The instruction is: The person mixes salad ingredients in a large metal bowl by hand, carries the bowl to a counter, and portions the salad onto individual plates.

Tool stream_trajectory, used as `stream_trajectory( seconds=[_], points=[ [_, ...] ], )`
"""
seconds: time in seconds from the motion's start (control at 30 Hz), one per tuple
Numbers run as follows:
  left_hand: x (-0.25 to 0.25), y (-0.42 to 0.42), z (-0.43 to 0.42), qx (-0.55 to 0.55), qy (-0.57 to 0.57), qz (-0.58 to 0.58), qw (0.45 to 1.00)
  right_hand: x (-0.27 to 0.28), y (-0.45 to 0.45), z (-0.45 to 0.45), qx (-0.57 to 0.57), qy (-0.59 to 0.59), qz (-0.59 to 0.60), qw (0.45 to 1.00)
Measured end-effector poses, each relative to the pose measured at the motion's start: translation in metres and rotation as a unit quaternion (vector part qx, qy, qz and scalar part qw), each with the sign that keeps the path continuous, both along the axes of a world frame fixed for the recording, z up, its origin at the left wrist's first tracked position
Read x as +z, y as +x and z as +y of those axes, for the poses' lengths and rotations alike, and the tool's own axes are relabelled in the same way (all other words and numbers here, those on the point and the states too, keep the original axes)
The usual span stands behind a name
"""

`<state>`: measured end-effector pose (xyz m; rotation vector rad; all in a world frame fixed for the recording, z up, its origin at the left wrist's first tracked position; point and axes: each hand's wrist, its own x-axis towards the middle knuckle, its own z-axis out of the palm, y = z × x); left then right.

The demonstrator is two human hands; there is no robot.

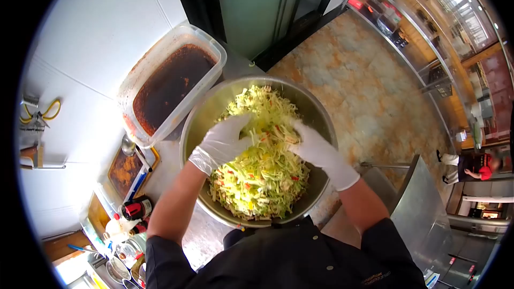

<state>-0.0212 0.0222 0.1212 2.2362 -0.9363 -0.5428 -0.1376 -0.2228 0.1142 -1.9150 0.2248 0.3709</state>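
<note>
A large steel bowl [325, 182] stands in front of my body, heaped with shredded cabbage [262, 182] mixed with small red and yellow bits. Both hands wear white gloves and are inside the bowl. My left hand [227, 136] reaches in from the left, its fingers curved into the cabbage and the fingertips partly hidden by shreds. From the right, my right hand [313, 143] has its fingers sunk into the same heap, facing the left one. Cabbage is gathered between the two hands.
A clear plastic tub [214, 56] with dark red-brown sauce touches the bowl's left side. A ladle [128, 145] lies on a stained tray [120, 174], near several bottles [136, 208]. At right are a steel counter [423, 214], a shelf rack [412, 21] and a distant person [471, 167].
</note>
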Motion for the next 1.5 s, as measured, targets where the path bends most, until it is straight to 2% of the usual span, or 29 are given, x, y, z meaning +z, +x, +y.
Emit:
stream_trajectory(
  seconds=[0.03, 0.07, 0.13, 0.2, 0.23, 0.27, 0.3, 0.4, 0.5, 0.57, 0.63, 0.67, 0.7, 0.77, 0.83, 0.87, 0.9, 0.93, 0.97, 1.0, 1.03, 1.1, 1.13, 1.17, 1.2, 1.23, 1.3, 1.4, 1.5],
  points=[
    [0.01, -0.004, 0.002, -0.003, -0.062, -0.106, 0.992, 0.013, -0.002, -0.001, 0.028, -0.007, -0.062, 0.998],
    [0.027, -0.012, 0.003, 0.012, -0.053, -0.151, 0.987, 0.012, -0.007, -0.001, 0.035, -0.028, -0.173, 0.984],
    [0.052, -0.03, -0.006, 0.042, -0.042, -0.219, 0.974, 0.034, -0.011, 0.003, 0.043, -0.121, -0.224, 0.966],
    [0.05, -0.045, -0.013, 0.071, -0.033, -0.263, 0.962, 0.015, -0.013, 0.011, 0.021, -0.177, -0.28, 0.943],
    [0.026, -0.053, -0.019, 0.098, -0.039, -0.211, 0.972, -0.014, -0.014, 0.019, 0.0, -0.191, -0.292, 0.937],
    [-0.025, -0.049, -0.025, 0.059, 0.025, -0.163, 0.984, -0.035, -0.018, 0.024, -0.021, -0.206, -0.304, 0.93],
    [-0.068, -0.054, -0.025, 0.015, 0.093, -0.106, 0.99, -0.044, -0.034, 0.025, 0.151, -0.316, -0.044, 0.936],
    [-0.089, -0.07, 0.01, 0.023, -0.005, -0.408, 0.913, -0.076, -0.061, -0.004, 0.116, -0.348, -0.195, 0.91],
    [-0.029, -0.086, 0.04, 0.061, 0.004, -0.302, 0.951, -0.02, -0.086, 0.002, -0.043, -0.194, -0.199, 0.96],
    [-0.053, -0.081, 0.041, 0.117, -0.087, -0.352, 0.924, -0.018, -0.093, 0.012, -0.127, -0.148, -0.205, 0.959],
    [-0.078, -0.086, 0.03, 0.042, 0.065, -0.167, 0.983, -0.063, -0.087, 0.015, 0.026, -0.162, -0.08, 0.983],
    [-0.091, -0.102, 0.034, -0.033, -0.008, -0.199, 0.979, -0.058, -0.108, 0.036, 0.149, -0.377, -0.072, 0.911],
    [-0.099, -0.113, 0.046, 0.012, 0.002, -0.151, 0.989, -0.061, -0.112, 0.027, 0.218, -0.359, 0.044, 0.906],
    [-0.111, -0.107, 0.081, 0.103, 0.013, -0.064, 0.993, -0.088, -0.126, -0.002, 0.099, -0.244, -0.04, 0.964],
    [-0.14, -0.097, 0.132, 0.23, -0.143, -0.074, 0.96, -0.098, -0.142, -0.036, -0.02, -0.259, -0.093, 0.961],
    [-0.11, -0.1, 0.146, 0.292, -0.096, -0.057, 0.95, -0.132, -0.153, -0.061, -0.111, -0.31, -0.169, 0.929],
    [-0.144, -0.102, 0.171, 0.377, -0.08, -0.143, 0.912, -0.186, -0.16, -0.087, -0.173, -0.339, -0.075, 0.922],
    [-0.188, -0.087, 0.194, 0.414, -0.217, 0.04, 0.883, -0.254, -0.161, -0.117, -0.246, -0.313, -0.005, 0.917],
    [-0.244, -0.066, 0.232, 0.428, -0.276, 0.3, 0.807, -0.321, -0.163, -0.147, -0.319, -0.284, 0.062, 0.902],
    [-0.283, -0.055, 0.247, 0.469, -0.319, 0.356, 0.743, -0.231, -0.145, -0.124, -0.27, -0.105, 0.13, 0.948],
    [-0.211, -0.079, 0.199, 0.458, -0.32, 0.339, 0.757, -0.23, -0.14, -0.121, -0.305, -0.088, 0.098, 0.943],
    [-0.232, -0.069, 0.189, 0.461, -0.329, 0.306, 0.765, -0.215, -0.13, -0.117, -0.325, -0.079, 0.075, 0.939],
    [-0.227, -0.066, 0.166, 0.466, -0.311, 0.309, 0.768, -0.224, -0.133, -0.114, -0.344, -0.155, 0.032, 0.925],
    [-0.222, -0.058, 0.144, 0.468, -0.294, 0.312, 0.773, -0.189, -0.139, -0.115, -0.316, -0.092, 0.069, 0.942],
    [-0.216, -0.049, 0.118, 0.466, -0.284, 0.317, 0.776, -0.186, -0.144, -0.106, -0.366, -0.084, 0.046, 0.926],
    [-0.212, -0.039, 0.097, 0.461, -0.269, 0.331, 0.778, -0.143, -0.161, -0.095, -0.385, -0.052, 0.1, 0.916],
    [-0.207, -0.012, 0.057, 0.442, -0.258, 0.345, 0.787, -0.164, -0.164, -0.091, -0.467, -0.09, 0.06, 0.878],
    [-0.201, 0.026, 0.009, 0.403, -0.242, 0.368, 0.802, -0.152, -0.181, -0.096, -0.519, -0.072, 0.041, 0.851],
    [-0.188, 0.041, -0.077, 0.367, -0.228, 0.364, 0.825, -0.136, -0.193, -0.152, -0.585, 0.006, 0.111, 0.804]
  ],
)
